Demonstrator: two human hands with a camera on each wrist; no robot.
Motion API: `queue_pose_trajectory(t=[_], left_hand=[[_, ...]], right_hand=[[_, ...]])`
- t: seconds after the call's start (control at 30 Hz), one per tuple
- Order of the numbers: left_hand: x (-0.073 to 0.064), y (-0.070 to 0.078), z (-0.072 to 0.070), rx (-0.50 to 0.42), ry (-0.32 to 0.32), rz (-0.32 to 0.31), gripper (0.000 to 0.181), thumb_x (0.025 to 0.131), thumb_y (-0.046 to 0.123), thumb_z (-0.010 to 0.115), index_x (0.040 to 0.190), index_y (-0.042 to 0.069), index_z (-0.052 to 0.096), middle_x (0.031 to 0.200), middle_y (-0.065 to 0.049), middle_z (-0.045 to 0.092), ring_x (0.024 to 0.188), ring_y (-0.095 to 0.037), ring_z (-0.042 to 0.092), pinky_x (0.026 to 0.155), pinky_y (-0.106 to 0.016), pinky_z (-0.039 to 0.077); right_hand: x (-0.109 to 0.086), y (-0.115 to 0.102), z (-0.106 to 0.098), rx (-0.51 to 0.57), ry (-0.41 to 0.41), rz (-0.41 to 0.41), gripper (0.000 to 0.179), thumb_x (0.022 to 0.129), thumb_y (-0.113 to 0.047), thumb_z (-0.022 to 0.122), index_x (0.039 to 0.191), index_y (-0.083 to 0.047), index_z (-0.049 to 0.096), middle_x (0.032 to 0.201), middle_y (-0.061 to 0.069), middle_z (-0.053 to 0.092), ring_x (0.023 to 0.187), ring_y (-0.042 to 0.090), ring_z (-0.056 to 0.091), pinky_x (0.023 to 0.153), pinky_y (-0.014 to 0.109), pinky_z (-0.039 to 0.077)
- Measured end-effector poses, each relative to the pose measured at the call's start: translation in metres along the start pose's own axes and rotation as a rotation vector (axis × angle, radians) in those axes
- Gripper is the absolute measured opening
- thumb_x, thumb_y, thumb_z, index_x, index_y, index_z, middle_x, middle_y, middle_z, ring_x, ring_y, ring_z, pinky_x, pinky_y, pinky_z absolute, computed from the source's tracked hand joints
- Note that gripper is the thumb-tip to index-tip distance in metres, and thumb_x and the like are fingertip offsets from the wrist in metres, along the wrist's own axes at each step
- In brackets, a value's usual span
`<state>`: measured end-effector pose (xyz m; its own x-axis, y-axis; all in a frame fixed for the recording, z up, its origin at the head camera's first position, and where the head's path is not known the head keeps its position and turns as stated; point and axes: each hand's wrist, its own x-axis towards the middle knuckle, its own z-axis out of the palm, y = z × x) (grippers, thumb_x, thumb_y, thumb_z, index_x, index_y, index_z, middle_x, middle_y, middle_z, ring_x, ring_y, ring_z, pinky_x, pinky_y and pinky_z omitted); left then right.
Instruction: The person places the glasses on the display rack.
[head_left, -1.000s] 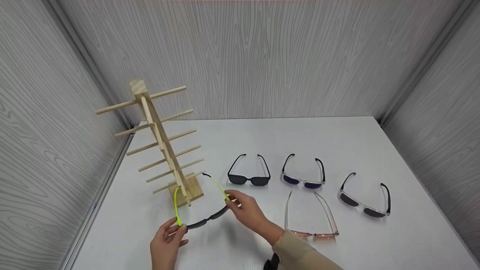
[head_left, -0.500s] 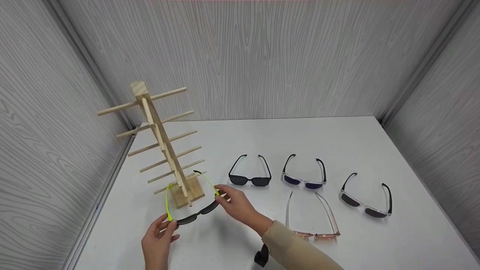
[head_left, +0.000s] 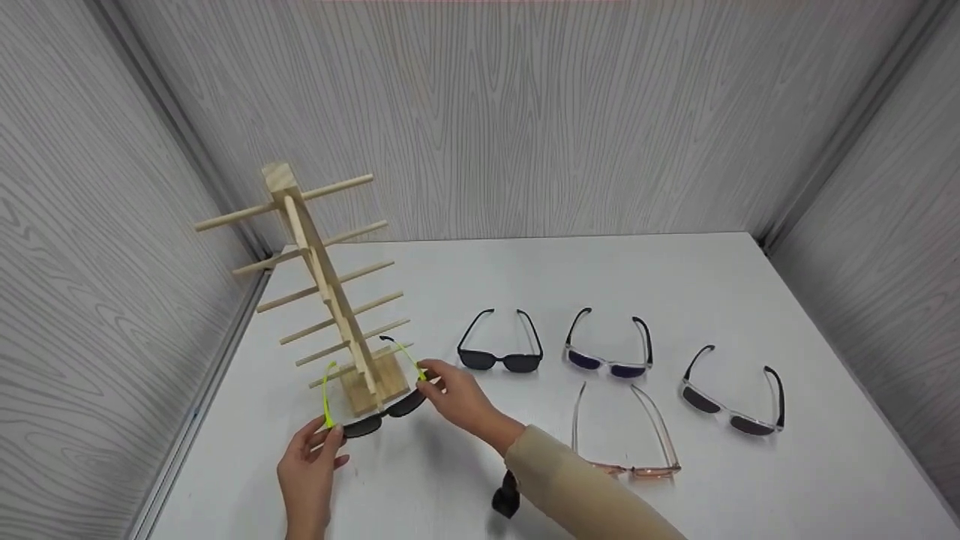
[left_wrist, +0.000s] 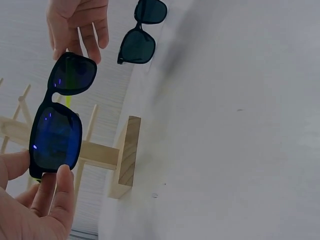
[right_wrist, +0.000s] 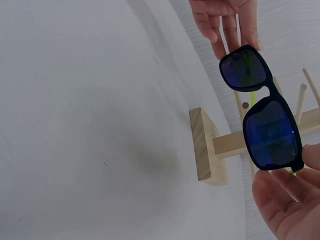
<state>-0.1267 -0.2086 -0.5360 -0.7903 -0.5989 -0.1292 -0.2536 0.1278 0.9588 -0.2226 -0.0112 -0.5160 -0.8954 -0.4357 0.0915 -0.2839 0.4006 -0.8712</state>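
Note:
Both hands hold one pair of sunglasses point(head_left: 363, 427) with a black front, dark lenses and neon yellow temples with dark tips. My left hand point(head_left: 309, 461) pinches its left hinge corner, and my right hand point(head_left: 457, 394) pinches the right one. The temples point away from me, reaching either side of the lowest part of a wooden display rack point(head_left: 339, 300). This rack has a slanted post, crosswise pegs and a square base point(head_left: 375, 384). In the left wrist view the lenses point(left_wrist: 56, 135) shine blue, with the rack behind them. The right wrist view shows the sunglasses point(right_wrist: 270, 132) in front of the post.
On the white table point(head_left: 600, 270) lie black sunglasses point(head_left: 499, 361), clear-framed sunglasses with purple lenses point(head_left: 606, 365), pink-framed glasses point(head_left: 651, 472) and clear-framed sunglasses with dark temples point(head_left: 724, 414). A black object point(head_left: 506, 496) hangs beneath the right sleeve point(head_left: 577, 480). Grained panels point(head_left: 487, 120) enclose the table.
Both hands have carried the yellow-templed sunglasses left and away from me, closer to the rack's base. Their front now overlaps the lowest front peg in the head view. The other glasses stay put.

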Motion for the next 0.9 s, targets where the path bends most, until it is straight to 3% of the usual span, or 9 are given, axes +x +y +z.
queue_pose_trajectory(t=[0.13,0.23,0.3,0.47,0.73,0.8,0.9], left_hand=[[0.009,-0.010,0.000,-0.066,0.017,0.043,0.050,0.086,0.031,0.068,0.123,0.001,0.053,0.099,-0.015,0.061,0.079,-0.016,0.063,0.058,-0.022,0.054],[0.015,-0.017,0.000,-0.096,0.024,0.040,0.052,0.086,0.034,0.067,0.123,0.001,0.053,0.098,-0.015,0.061,0.078,-0.016,0.064,0.056,-0.023,0.053],[0.016,-0.014,0.001,-0.065,0.017,0.026,0.051,0.088,0.033,0.064,0.125,0.001,0.052,0.102,-0.018,0.059,0.083,-0.020,0.063,0.060,-0.025,0.055],[0.025,-0.020,0.004,-0.075,0.023,0.004,0.048,0.089,0.035,0.063,0.125,0.005,0.053,0.103,-0.013,0.059,0.084,-0.016,0.063,0.062,-0.027,0.055],[0.044,-0.037,0.008,-0.082,0.020,0.042,0.046,0.090,0.033,0.062,0.125,0.005,0.053,0.103,-0.013,0.060,0.085,-0.018,0.064,0.057,-0.026,0.055],[0.038,-0.028,0.006,-0.096,0.009,0.048,0.046,0.089,0.031,0.063,0.125,0.003,0.052,0.101,-0.014,0.060,0.083,-0.017,0.063,0.059,-0.029,0.055],[0.041,-0.031,0.006,-0.090,0.013,0.050,0.047,0.089,0.033,0.064,0.124,0.003,0.053,0.098,-0.011,0.061,0.080,-0.012,0.063,0.052,-0.029,0.054]], right_hand=[[0.006,0.000,0.006,0.010,0.007,0.031,0.033,0.094,-0.017,0.056,0.125,-0.004,0.055,0.108,0.006,0.063,0.083,0.009,0.059,0.066,0.022,0.049],[0.009,0.001,0.011,0.017,0.022,0.055,0.032,0.095,-0.018,0.056,0.124,-0.005,0.056,0.107,0.005,0.064,0.082,0.008,0.059,0.065,0.022,0.049],[0.011,0.001,0.013,0.019,0.037,0.074,0.031,0.095,-0.018,0.056,0.123,-0.007,0.056,0.106,0.004,0.064,0.082,0.008,0.058,0.065,0.023,0.049],[0.015,0.002,0.018,0.028,0.056,0.098,0.031,0.095,-0.017,0.056,0.123,-0.005,0.057,0.105,0.004,0.063,0.080,0.009,0.057,0.065,0.023,0.049],[0.022,0.006,0.021,0.031,0.064,0.098,0.032,0.094,-0.014,0.056,0.124,-0.003,0.055,0.106,0.008,0.064,0.079,0.010,0.058,0.065,0.024,0.049],[0.023,0.007,0.021,0.025,0.053,0.089,0.034,0.094,-0.014,0.056,0.125,-0.002,0.054,0.109,0.010,0.063,0.081,0.011,0.059,0.066,0.024,0.049],[0.024,0.009,0.021,0.012,0.026,0.083,0.037,0.094,-0.013,0.056,0.128,-0.001,0.052,0.115,0.013,0.061,0.085,0.013,0.059,0.068,0.024,0.049]])
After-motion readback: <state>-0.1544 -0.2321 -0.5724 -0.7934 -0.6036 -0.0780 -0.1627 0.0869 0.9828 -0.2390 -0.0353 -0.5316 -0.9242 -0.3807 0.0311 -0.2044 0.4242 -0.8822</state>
